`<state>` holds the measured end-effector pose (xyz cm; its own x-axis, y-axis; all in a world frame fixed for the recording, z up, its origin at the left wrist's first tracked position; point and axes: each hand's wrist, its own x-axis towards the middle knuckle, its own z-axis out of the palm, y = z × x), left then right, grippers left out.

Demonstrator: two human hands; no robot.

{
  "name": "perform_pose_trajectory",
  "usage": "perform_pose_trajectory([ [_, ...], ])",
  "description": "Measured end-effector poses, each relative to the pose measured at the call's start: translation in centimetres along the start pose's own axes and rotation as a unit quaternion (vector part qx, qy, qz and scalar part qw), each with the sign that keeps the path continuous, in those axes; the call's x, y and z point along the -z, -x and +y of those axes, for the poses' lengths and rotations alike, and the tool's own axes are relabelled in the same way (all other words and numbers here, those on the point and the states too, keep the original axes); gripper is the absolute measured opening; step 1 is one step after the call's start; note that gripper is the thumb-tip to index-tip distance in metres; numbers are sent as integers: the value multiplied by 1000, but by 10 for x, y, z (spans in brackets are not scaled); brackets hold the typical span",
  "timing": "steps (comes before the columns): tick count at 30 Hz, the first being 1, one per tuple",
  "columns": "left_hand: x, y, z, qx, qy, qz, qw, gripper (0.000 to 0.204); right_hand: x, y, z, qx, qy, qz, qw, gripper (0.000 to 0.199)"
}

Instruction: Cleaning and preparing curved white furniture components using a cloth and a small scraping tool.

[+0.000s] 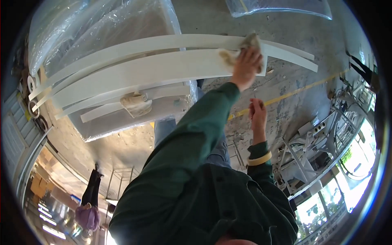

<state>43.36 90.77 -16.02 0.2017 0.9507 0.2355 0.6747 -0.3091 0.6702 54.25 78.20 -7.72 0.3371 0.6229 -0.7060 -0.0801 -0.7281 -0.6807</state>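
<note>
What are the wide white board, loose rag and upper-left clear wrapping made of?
Wide white board: perhaps painted wood or plastic; smooth, low sheen. Loose rag: probably fabric; matt, soft folds. Clear wrapping: apparently plastic film; glossy, wrinkled, see-through.

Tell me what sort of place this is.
Probably a workshop or factory floor: long white strips and a wide panel lie over a plastic-wrapped stack, and a yellow line marks the worn floor.

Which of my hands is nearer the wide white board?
Left. Your left hand holds a rag over the wide white board, near its right end; your right hand is apart, lower in view.
</note>
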Motion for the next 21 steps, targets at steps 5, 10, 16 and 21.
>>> perform_pose_trajectory([
  [5, 21, 11, -43, 3, 36, -4, 999, 43, 16, -70, -32, 27, -18, 41, 999, 15],
  [10, 167, 91, -133, 203, -190, 27, 960, 50, 24, -134, -44, 43, 8, -22, 999, 17],
  [16, 295, 243, -223, 493, 77, 367, 785, 30, -3, -148, -60, -1, 95, -66, 993, 26],
  [21, 312, 329, -223, 494, 367, 532, 582, 32, 25, -111, -70, 0, 93, -32, 995, 24],
])
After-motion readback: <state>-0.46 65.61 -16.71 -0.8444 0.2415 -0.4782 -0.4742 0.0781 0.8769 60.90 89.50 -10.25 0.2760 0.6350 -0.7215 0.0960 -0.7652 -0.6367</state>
